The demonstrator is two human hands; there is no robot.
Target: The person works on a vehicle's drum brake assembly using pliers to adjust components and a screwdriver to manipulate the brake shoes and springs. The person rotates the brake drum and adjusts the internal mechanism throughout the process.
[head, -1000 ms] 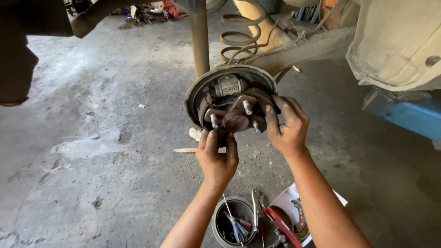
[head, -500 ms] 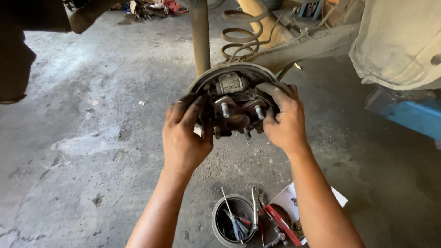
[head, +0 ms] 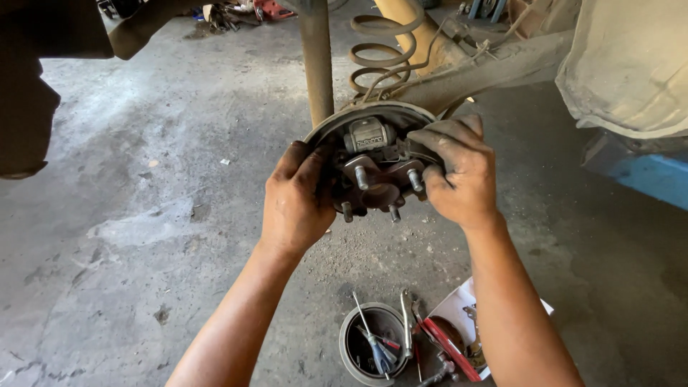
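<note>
- Rusty metal makes up the drum brake assembly point(head: 376, 168), a round backing plate with a hub in its middle, set at the end of an axle under a raised vehicle, in the far middle of the scene.
- Left hand point(head: 297, 201) lies over the left side of the assembly, its fingers point(head: 301, 161) curled onto the edge of the plate and gripping the parts there.
- Right hand point(head: 459, 175) clasps the right side, fingers bent over the upper right rim and thumb pressed in toward the hub.
- Wheel studs point(head: 362, 178) stick out of the hub between the two hands, and a grey wheel cylinder point(head: 369, 135) sits just above them.
- Coil spring point(head: 383, 61) stands behind the plate, far and slightly right, beside a rusty upright post point(head: 317, 57).
- Round tin point(head: 373, 344) with screwdrivers in it rests on the concrete floor point(head: 143, 215), near and below the hands.
- Red-handled pliers point(head: 448, 347) lie just right of the tin on a white sheet.
</note>
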